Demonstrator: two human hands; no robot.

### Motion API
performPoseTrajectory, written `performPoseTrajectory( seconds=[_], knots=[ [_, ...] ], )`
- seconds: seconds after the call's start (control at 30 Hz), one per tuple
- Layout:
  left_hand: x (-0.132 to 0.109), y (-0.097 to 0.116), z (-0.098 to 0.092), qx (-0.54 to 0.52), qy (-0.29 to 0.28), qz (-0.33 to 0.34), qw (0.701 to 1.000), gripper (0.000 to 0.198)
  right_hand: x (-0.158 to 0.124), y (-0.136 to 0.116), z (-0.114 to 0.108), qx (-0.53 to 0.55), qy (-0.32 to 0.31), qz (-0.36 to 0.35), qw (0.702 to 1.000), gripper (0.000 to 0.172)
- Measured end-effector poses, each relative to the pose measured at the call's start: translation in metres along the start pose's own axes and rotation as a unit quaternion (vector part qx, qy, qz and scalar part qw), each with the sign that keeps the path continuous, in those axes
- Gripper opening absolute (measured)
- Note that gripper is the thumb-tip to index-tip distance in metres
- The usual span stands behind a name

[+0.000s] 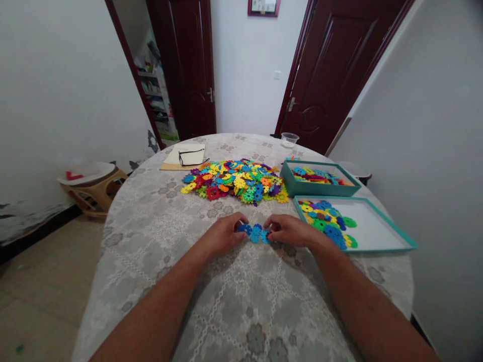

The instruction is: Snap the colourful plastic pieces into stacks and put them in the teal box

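Observation:
Between my hands is a short row of joined blue flower-shaped plastic pieces (256,233), darker at the left end and lighter at the right. My left hand (227,233) pinches the dark blue end. The light blue end is gripped by the fingers of my right hand (289,230). Just beyond them lies a large heap of colourful flower-shaped pieces (239,182) on the patterned tablecloth (151,231).
At the right stand a teal box (320,188) holding more pieces and a teal-rimmed lid (377,250) with assembled pieces. Glasses (190,164) rest on a notebook (171,160) at the back left. A clear plastic bowl (289,139) sits at the far edge.

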State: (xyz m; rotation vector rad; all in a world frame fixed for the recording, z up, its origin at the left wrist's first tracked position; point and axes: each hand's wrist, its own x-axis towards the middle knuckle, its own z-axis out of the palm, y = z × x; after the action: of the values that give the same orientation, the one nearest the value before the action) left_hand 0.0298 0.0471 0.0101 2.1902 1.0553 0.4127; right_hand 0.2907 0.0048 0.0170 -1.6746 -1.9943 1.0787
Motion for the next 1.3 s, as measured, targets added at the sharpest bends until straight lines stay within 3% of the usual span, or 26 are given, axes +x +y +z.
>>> performPoseTrajectory(
  seconds=[0.17,0.27,0.4,0.53,0.67,0.87,1.03,1.3],
  knots=[
    [-0.001,0.010,0.014,0.102,-0.009,-0.016,0.995,0.037,-0.001,-0.003,0.009,-0.126,0.045,-0.008,0.991,0.021],
    [0.002,0.012,0.019,0.148,-0.005,-0.002,0.989,0.029,-0.001,-0.003,0.009,-0.126,0.055,-0.017,0.990,0.021],
    [0.003,0.010,0.021,0.176,0.000,0.008,0.984,0.025,-0.001,-0.003,0.009,-0.090,0.025,-0.026,0.995,0.021],
    [0.002,0.008,0.025,0.190,0.000,0.012,0.982,0.023,0.002,-0.004,0.012,-0.064,0.015,-0.053,0.996,0.040],
    [0.002,0.009,0.029,0.188,0.016,-0.001,0.982,0.026,0.009,0.001,0.017,-0.076,0.066,-0.074,0.992,0.055],
    [0.002,0.010,0.028,0.187,0.018,-0.002,0.982,0.027,0.015,0.003,0.023,-0.076,0.050,-0.069,0.994,0.046],
    [0.002,0.009,0.029,0.180,0.022,0.001,0.983,0.029,0.016,-0.009,0.031,-0.120,0.107,-0.060,0.985,0.027],
    [0.004,0.009,0.029,0.177,0.020,-0.007,0.984,0.025,0.014,-0.011,0.031,-0.120,0.131,-0.049,0.983,0.017]
  ],
)
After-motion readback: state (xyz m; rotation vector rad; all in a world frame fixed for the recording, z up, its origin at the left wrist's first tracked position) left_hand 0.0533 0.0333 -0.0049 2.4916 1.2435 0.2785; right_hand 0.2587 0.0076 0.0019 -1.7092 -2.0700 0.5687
